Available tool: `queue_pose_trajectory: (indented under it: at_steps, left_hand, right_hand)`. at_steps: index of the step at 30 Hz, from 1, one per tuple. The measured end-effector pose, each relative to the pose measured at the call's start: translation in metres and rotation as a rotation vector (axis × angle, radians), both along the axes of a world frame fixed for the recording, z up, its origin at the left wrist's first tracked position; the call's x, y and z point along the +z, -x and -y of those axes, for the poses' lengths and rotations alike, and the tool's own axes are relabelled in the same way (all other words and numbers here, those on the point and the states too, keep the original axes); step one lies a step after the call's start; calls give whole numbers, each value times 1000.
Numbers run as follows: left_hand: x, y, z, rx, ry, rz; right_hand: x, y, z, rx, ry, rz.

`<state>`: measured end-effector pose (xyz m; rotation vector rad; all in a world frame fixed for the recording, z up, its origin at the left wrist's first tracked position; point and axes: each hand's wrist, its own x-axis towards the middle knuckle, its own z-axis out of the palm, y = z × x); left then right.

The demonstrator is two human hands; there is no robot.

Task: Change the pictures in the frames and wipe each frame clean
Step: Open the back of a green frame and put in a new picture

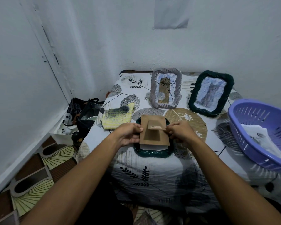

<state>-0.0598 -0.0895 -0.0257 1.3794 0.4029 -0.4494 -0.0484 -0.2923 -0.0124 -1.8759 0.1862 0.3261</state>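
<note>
over green frame [152, 153] | backing board [152, 135] long axis front-to-back | both hands pinch

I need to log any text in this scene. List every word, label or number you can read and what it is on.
None can be read.
Sheet of paper on the wall: a line of print at the top, too small and blurred.
Small label on the stand of the cardboard backing: dark marks, too small to read.
Papers in the purple basket: no legible print.
</note>
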Motion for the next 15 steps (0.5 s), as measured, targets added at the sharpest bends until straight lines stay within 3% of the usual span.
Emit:
queue_pose_trajectory:
  at_steps: [7,15]
  left_hand:
    - [3,2,2,-3,-14,26]
    - [8,6,10,-26,-85,66]
  right_hand:
    - [-5,-8,4,-25,-41,-101]
    - [-10,-19,22,0,-306,-356]
